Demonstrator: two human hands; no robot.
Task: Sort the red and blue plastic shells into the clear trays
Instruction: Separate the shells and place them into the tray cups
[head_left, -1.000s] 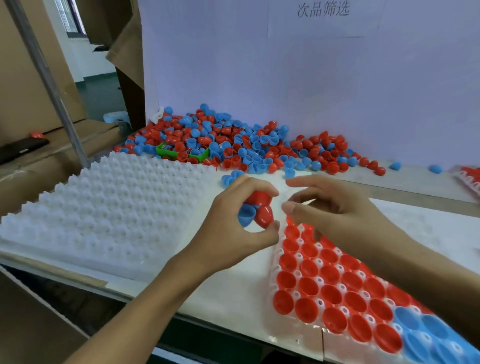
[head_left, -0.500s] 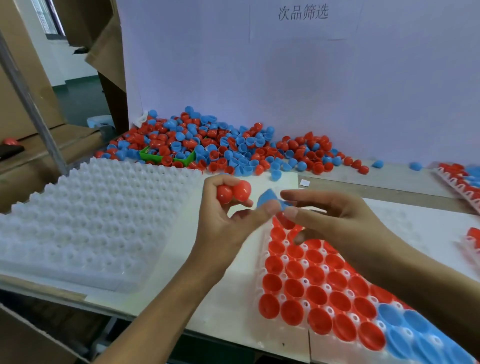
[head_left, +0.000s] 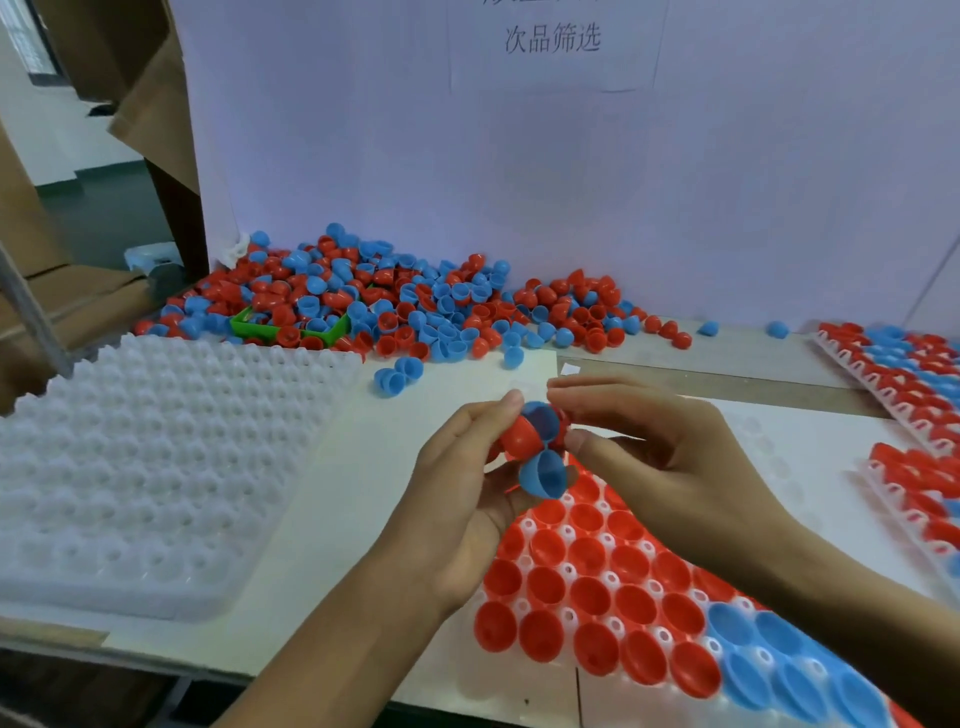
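Both hands have drawn together since half a second ago: the red shells then held up in the left hand (head_left: 457, 499) now sit bunched with blue ones between the two hands, just above the far end of the near tray (head_left: 545, 691). Left fingers curl round a red shell (head_left: 522, 436) and a blue shell (head_left: 543, 473); the right hand (head_left: 670, 457) pinches the same cluster from the right with thumb and fingertips.

Progress looks partial. That near tray holds many red shells seated open side up, with blue ones at its near right end. Two more filled trays (head_left: 904, 374) lie at the far right. A stack of empty trays (head_left: 145, 467) on the left is untouched, and a large mixed pile (head_left: 415, 306) along the far wall is unsorted, partly burying a green box (head_left: 291, 327).

Open bench (head_left: 332, 519) lies between the empty stack and the near tray, giving room to move. The bench edge runs close below the near tray, so shells dropped there could roll off
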